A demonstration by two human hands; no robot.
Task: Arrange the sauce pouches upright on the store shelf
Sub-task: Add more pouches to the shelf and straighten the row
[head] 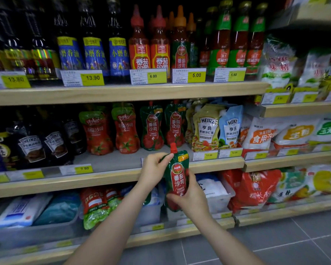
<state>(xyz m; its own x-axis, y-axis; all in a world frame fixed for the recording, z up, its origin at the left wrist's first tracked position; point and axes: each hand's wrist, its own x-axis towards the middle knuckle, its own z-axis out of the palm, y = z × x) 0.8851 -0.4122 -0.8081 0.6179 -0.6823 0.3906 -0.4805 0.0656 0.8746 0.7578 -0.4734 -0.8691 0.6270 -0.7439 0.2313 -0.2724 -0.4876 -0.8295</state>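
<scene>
I hold a dark green tomato ketchup pouch point(177, 178) with a red cap upright in front of the middle shelf point(111, 180). My left hand point(154, 170) pinches its upper left edge near the spout. My right hand point(189, 197) grips its lower part from the right and below. On the middle shelf behind stand two matching green pouches point(152, 128), two red and green tomato pouches point(96, 131) to their left, and yellow and blue Heinz pouches point(206, 129) to the right. Bare grey shelf floor lies in front of the green pouches.
Dark Heinz bottles point(32, 148) stand at the left of the middle shelf. Bottles of sesame oil and ketchup point(159, 46) fill the top shelf. The bottom shelf holds bags, bins and a leaning red pouch point(94, 207). Bagged goods point(260, 134) fill the right unit. Grey tiled floor point(275, 245) lies below.
</scene>
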